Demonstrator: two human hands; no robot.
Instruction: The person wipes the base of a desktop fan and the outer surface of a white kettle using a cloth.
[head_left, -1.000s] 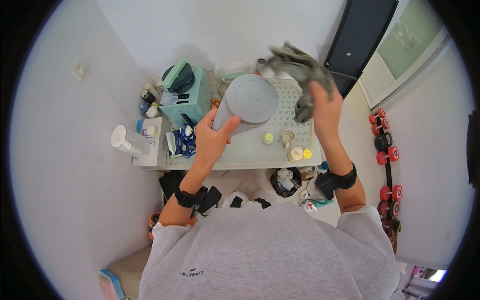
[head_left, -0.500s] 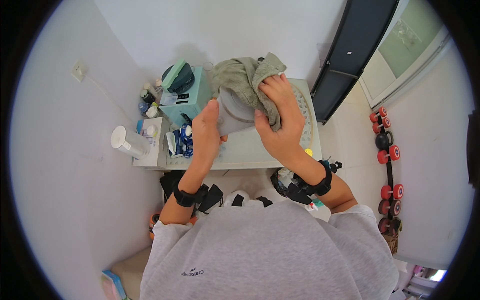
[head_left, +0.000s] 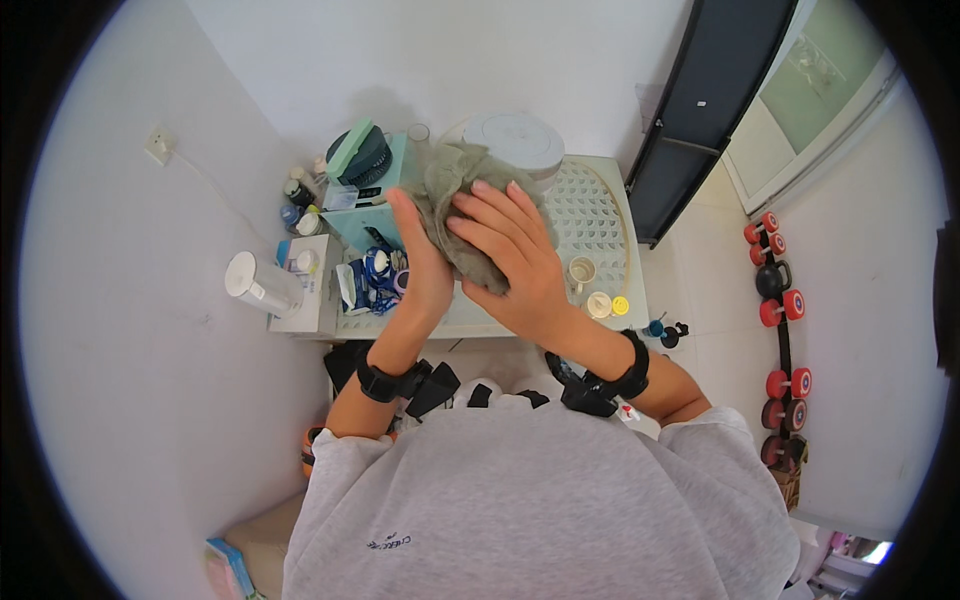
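**Head view: grey-green cloth [head_left: 448, 175] lying bunched between left hand [head_left: 428, 270] and right hand [head_left: 518, 262]**

Cloth: sitting above the tabletop [head_left: 606, 215], left of its middle, its folds covering whatever is lying beneath. A pale grey round-topped object [head_left: 515, 140] is showing just beyond it, toward the far edge; I am unable to tell whether this is standing on the surface or being held up.

Right hand: spreading its fingers over the folds, thumb lying at the nearer side, so it is gripping the fabric. Left hand: standing nearly edge-on against the left side, thumb pointing up; its other fingers are hiding, so its grip is uncertain.

Handling (judgement): the fabric is looking light, soft and limp, giving readily and probably not slipping. A full-palm hold over the thick folds is seeming better than pinching a loose corner. The round-topped object is appearing stiff and smooth; its side wall is probably offering the firmer hold.

Surroundings: a cup [head_left: 581, 270], a cream-coloured jar [head_left: 598, 305] and a yellow lid [head_left: 620, 305] are grouping toward the near right corner; a blue-green appliance [head_left: 372, 228] is occupying the left side.
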